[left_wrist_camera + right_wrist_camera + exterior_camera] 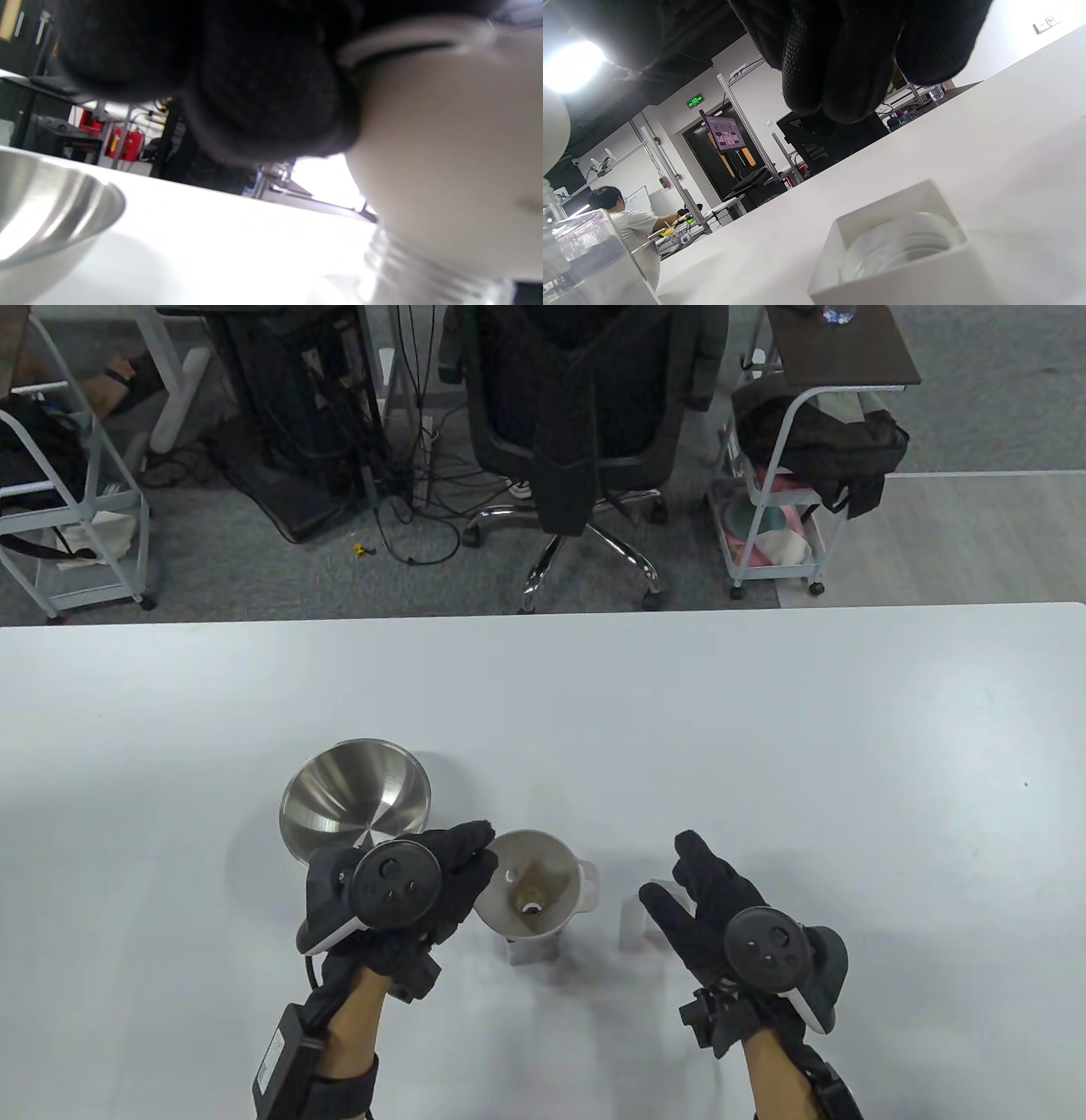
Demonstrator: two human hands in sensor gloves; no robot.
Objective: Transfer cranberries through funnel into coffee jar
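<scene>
A white funnel (534,882) sits in the mouth of a clear square coffee jar (530,948). A dark cranberry (532,909) lies in the funnel's throat. My left hand (477,850) holds the funnel at its left rim. In the left wrist view its fingers (271,93) press on the funnel wall (445,148) above the jar's threaded neck (418,271). My right hand (679,875) is open and empty, just above the jar's white square lid (635,918). The lid (899,250) lies upside down. Dark contents show inside the jar (589,258).
An empty steel bowl (356,802) stands on the white table (764,746), just behind and left of my left hand; it also shows in the left wrist view (51,212). An office chair and carts stand beyond the table's far edge.
</scene>
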